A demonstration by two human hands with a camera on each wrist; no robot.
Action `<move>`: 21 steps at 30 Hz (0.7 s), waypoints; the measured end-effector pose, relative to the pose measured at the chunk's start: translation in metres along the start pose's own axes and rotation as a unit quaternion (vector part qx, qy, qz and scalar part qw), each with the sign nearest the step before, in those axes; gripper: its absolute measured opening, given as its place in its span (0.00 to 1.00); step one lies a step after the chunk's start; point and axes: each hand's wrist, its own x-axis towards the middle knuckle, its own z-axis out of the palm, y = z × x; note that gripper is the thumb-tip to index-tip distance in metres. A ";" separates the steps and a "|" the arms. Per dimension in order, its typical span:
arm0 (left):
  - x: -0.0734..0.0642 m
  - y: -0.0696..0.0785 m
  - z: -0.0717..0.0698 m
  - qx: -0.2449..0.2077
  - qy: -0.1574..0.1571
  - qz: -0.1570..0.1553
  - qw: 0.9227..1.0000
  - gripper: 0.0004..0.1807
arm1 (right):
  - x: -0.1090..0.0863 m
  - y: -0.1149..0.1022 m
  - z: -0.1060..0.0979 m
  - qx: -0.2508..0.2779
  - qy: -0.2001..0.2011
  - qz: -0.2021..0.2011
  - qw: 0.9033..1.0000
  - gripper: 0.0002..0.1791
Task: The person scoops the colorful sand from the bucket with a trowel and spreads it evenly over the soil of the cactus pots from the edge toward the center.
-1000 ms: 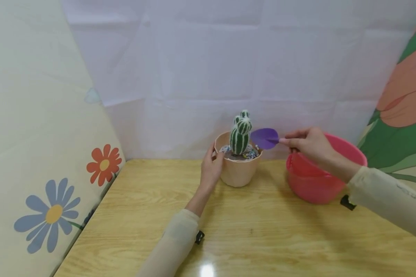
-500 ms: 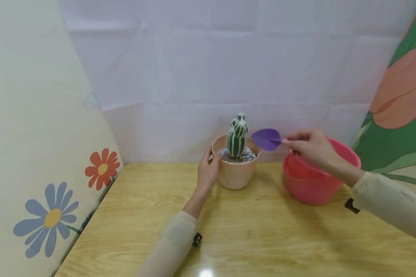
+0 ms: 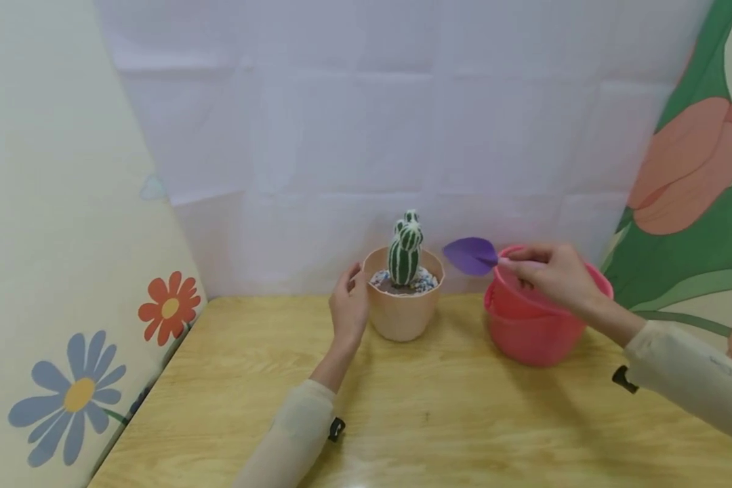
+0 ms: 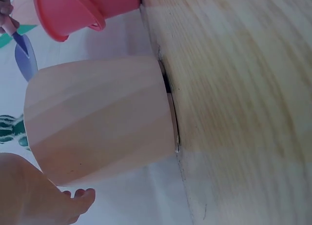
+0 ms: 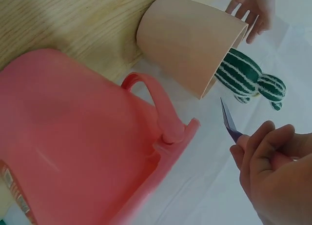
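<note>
A green cactus with white stripes stands upright in a peach pot, with dark soil and white and blue pebbles around its base. My left hand is at the pot's left side; in the right wrist view its fingers are extended and spread beside the rim. Whether they still touch the pot I cannot tell. With my right hand I grip the pink handle of a small garden trowel. Its purple blade points left, in the air between the pot and the pink bucket.
The bucket stands right of the pot, under my right hand, its handle hanging down at the side. Pot and bucket rest on a wood-grain table. A white cloth hangs behind; flower-patterned sheets flank both sides.
My left hand's thumb has come off the pot's rim and its hold has loosened. The trowel has moved slightly right, away from the pot. The head view has shifted a little.
</note>
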 end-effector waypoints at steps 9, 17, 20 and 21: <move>-0.006 0.007 0.000 -0.014 0.029 0.091 0.995 0.18 | -0.016 0.006 -0.010 -0.020 0.017 0.018 0.999 0.26; -0.012 0.016 0.007 -0.003 0.047 0.166 0.985 0.15 | -0.024 0.011 -0.025 -0.054 0.049 0.036 0.997 0.31; -0.019 0.020 0.011 -0.006 0.038 0.177 0.983 0.15 | -0.026 0.012 -0.030 -0.058 0.061 0.037 0.996 0.31; -0.021 0.022 0.012 -0.007 0.033 0.181 0.983 0.14 | -0.027 0.012 -0.031 -0.059 0.064 0.036 0.996 0.31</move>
